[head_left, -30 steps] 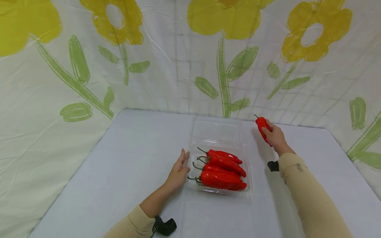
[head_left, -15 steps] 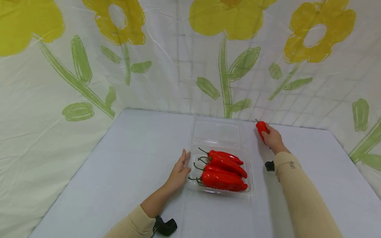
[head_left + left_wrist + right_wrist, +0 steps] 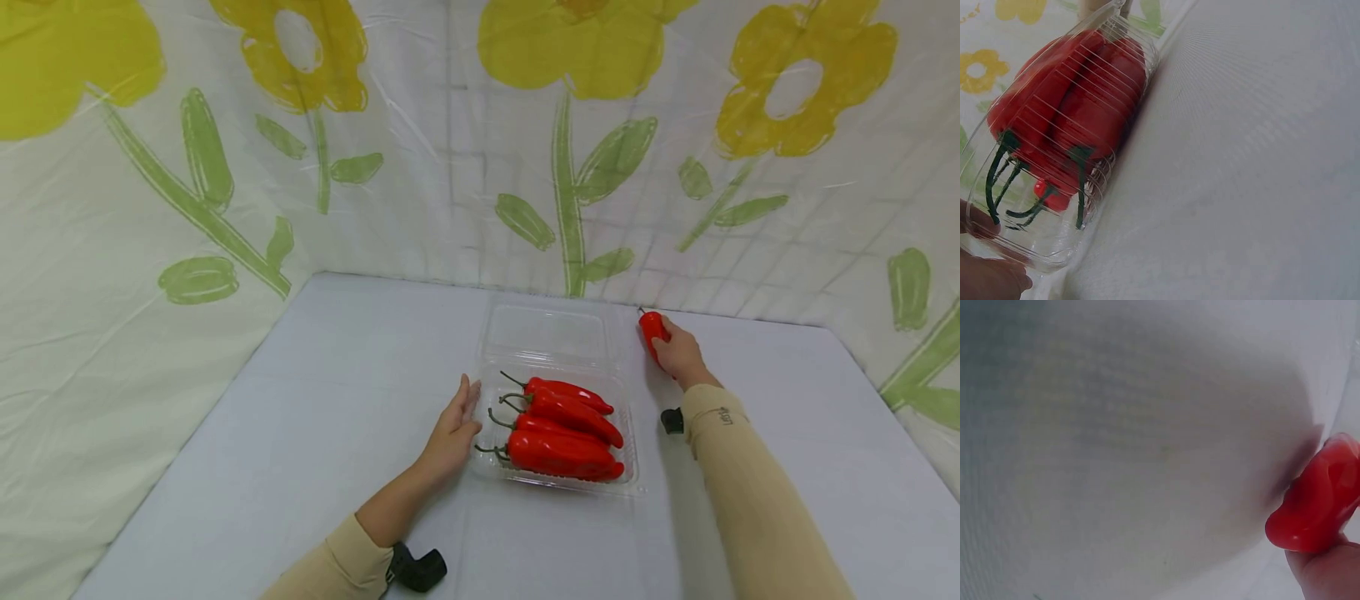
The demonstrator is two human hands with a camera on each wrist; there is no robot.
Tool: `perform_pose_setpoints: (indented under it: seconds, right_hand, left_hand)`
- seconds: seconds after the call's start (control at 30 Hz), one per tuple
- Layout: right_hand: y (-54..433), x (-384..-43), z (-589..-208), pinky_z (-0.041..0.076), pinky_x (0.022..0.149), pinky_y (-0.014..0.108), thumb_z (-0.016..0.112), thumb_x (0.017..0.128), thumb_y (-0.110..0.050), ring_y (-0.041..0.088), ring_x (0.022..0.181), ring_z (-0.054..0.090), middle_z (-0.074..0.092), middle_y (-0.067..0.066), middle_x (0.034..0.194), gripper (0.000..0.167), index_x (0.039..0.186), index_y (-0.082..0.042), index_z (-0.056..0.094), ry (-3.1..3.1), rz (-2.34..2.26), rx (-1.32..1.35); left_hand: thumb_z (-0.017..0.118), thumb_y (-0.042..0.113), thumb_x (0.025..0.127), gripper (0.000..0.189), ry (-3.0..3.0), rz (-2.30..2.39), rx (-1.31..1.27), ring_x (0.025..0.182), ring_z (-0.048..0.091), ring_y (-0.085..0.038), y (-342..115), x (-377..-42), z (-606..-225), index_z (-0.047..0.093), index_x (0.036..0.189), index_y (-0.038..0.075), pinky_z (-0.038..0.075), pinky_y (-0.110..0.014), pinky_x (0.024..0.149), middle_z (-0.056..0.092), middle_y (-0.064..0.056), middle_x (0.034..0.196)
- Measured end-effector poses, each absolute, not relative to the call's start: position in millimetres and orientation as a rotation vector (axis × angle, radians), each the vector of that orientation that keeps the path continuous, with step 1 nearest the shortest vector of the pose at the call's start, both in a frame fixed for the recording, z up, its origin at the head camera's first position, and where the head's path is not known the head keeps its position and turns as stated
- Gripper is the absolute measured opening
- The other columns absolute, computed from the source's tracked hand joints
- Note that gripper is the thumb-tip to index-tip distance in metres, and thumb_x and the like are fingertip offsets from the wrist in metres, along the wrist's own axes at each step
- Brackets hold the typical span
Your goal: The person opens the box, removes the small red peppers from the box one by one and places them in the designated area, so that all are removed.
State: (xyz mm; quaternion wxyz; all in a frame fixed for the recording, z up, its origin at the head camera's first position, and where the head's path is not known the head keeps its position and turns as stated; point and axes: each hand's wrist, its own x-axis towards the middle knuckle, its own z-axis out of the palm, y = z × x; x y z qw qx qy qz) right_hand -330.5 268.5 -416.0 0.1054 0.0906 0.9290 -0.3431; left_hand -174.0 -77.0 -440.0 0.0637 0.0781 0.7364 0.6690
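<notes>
My right hand (image 3: 682,353) grips a long red pepper (image 3: 650,330) by its body, stem pointing to the back, low over the table right of the box. In the right wrist view the tip of this pepper (image 3: 1316,506) sticks out past my thumb (image 3: 1329,569). A clear hinged plastic box (image 3: 633,475) lies with its lid (image 3: 543,329) folded back behind it. Several red peppers (image 3: 566,454) lie side by side in it, green stems to the left. My left hand (image 3: 447,437) rests with straight fingers against the box's left wall.
The box stands on a pale table (image 3: 337,358). A white curtain (image 3: 412,192) painted with yellow flowers hangs right behind the table's back edge. Black wrist cameras sit at both cuffs, the left one (image 3: 417,569) close over the table.
My right hand has moved slightly left and down toward the table with the pepper. The left hand and the box with its peppers have stayed in place.
</notes>
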Motion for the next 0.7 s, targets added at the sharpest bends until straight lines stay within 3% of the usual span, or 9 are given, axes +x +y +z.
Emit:
perform_pose_setpoints:
  seconds: [0.37, 0.7]
  right_hand:
    - [263.4, -334.2, -420.3, 0.03, 0.108, 0.056, 0.042, 0.094, -0.013, 0.049, 0.131, 0.026, 0.02, 0.035, 0.146, 0.064, 0.148, -0.002, 0.007, 2.792, -0.922, 0.196]
    - [261.8, -333.0, -417.0, 0.031, 0.106, 0.058, 0.043, 0.095, -0.016, 0.05, 0.132, 0.023, 0.016, 0.034, 0.148, 0.068, 0.148, -0.003, 0.003, 2.752, -0.95, 0.216]
  left_hand:
    - [0.032, -0.011, 0.084, 0.07, 2.222, 2.02, 0.236, 0.142, 0.014, -0.036, -76.5, -175.0, -440.9, 0.0, 0.146, -0.007, 0.011, -0.048, 0.114, 0.017, -0.025, 0.152]
    - [0.032, -0.011, 0.085, 0.069, 2.221, 2.012, 0.229, 0.142, 0.013, -0.035, -77.1, -174.5, -441.0, 0.001, 0.146, -0.007, 0.011, -0.048, 0.114, 0.017, -0.025, 0.153]
